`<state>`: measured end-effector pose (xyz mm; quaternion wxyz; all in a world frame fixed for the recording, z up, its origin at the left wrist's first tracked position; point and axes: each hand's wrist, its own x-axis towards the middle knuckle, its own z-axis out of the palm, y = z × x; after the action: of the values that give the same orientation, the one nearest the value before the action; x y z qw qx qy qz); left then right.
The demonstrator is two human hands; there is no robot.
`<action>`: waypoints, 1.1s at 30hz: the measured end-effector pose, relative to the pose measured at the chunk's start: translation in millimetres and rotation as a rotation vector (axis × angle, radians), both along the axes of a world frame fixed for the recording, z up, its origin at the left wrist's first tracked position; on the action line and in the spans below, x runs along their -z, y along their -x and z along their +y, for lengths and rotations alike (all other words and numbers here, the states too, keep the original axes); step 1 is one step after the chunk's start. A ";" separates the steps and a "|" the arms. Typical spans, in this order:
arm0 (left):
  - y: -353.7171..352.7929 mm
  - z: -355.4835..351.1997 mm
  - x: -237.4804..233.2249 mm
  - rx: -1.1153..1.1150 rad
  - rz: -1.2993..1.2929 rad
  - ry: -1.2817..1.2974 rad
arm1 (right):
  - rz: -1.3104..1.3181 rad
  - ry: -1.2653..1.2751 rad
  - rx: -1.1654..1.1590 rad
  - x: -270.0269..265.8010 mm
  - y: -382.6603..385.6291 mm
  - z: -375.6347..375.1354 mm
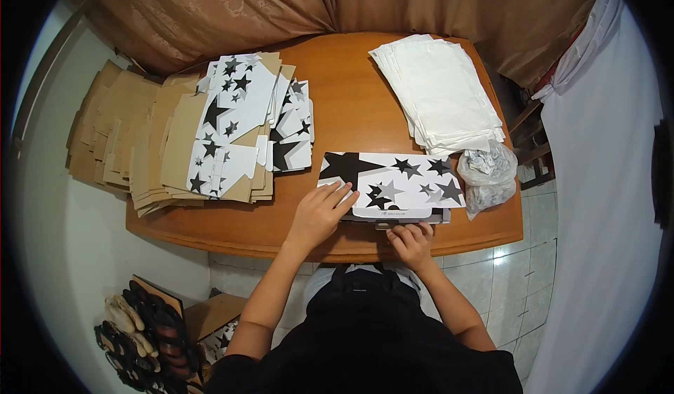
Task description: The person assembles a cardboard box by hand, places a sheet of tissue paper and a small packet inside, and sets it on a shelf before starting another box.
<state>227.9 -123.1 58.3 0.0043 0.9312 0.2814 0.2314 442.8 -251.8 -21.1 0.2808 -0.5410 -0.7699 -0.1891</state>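
Note:
A white cardboard box (407, 180) printed with black and grey stars lies near the front edge of the table. Its lid is down over most of it, and a white front flap (393, 213) with small print sticks out along the near side. My left hand (317, 215) rests on the lid's left front corner, fingers stretched out over a large black star. At the box's near side, right of centre, my right hand (413, 242) has its fingers curled against the front edge. The right thumb is partly hidden.
Flattened star-printed boxes (235, 123) lie over brown cardboard sheets (119, 127) on the left. White paper sheets (442, 92) are stacked at back right, with a clear plastic bag (488, 176) beside them. Shoes (151, 331) stand on a rack at lower left. Brown curtains (281, 4) hang behind the wooden table (340, 64).

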 end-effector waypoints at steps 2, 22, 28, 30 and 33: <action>0.0 0.1 2.9 0.007 -0.021 -0.011 | 0.004 0.005 -0.012 1.2 -0.4 -1.7; 1.8 -8.6 42.5 -0.012 0.033 -0.044 | 0.098 0.155 0.138 -58.8 -8.5 8.1; 2.1 -7.6 46.1 -0.004 0.015 -0.024 | 0.055 0.375 0.099 -53.9 -23.5 21.7; 2.6 -8.7 46.0 0.008 0.024 0.000 | 0.093 0.381 0.093 -52.4 -22.2 21.0; 1.0 -10.7 40.0 0.036 0.019 0.066 | 0.106 0.406 0.092 -51.5 -20.4 19.6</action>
<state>226.9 -133.9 18.3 0.0363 0.9376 0.2724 0.2130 463.2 -232.2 30.4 0.1971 -0.6303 -0.7508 -0.0140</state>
